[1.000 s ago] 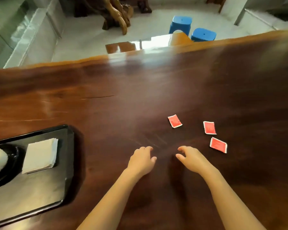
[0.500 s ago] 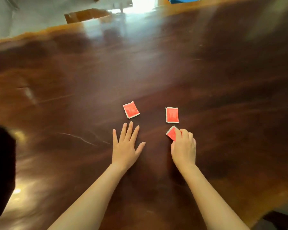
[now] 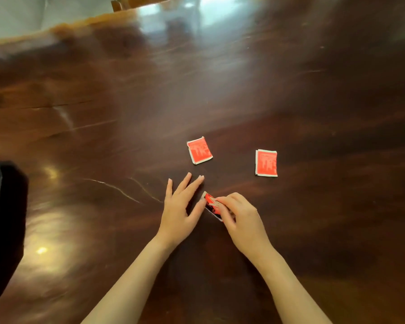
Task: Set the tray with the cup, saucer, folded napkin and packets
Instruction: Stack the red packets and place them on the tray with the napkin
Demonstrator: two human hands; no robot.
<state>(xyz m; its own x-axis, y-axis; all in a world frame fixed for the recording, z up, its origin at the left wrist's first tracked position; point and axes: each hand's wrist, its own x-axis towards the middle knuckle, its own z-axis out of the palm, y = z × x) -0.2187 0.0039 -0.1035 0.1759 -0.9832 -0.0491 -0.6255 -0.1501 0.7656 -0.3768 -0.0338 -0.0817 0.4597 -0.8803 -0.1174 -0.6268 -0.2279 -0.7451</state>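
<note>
Three red packets are out on the dark, glossy desk [image 3: 290, 90], and the person's two bare arms reach in from the near edge toward them. One packet [image 3: 199, 150] lies flat at about twelve o'clock from the left hand [image 3: 181, 206], just beyond its fingertips and not touching them. A second packet [image 3: 266, 163] lies flat too, at about one o'clock from the right hand [image 3: 240, 216], well apart from it.

The third packet [image 3: 211, 205] is between the two hands. The right hand's fingers [image 3: 222, 202] are closed narrow on it, thumb and fingertips pinching it so that it tilts up on edge instead of lying flat; its lower corner looks to be at or near the wood, though I cannot tell whether it touches. The left hand is spread wide, palm down, fingers fanned toward twelve and one o'clock and holding nothing; its thumb sits right beside the pinched packet, at about nine o'clock from it, and may be brushing it.

Far off at nine o'clock from the hands, at the left border of the view, the dark corner of the tray [image 3: 7, 230] shows. Only that corner is visible, so I cannot see what is on it. Window light glares off the desk's far edge at twelve o'clock.
</note>
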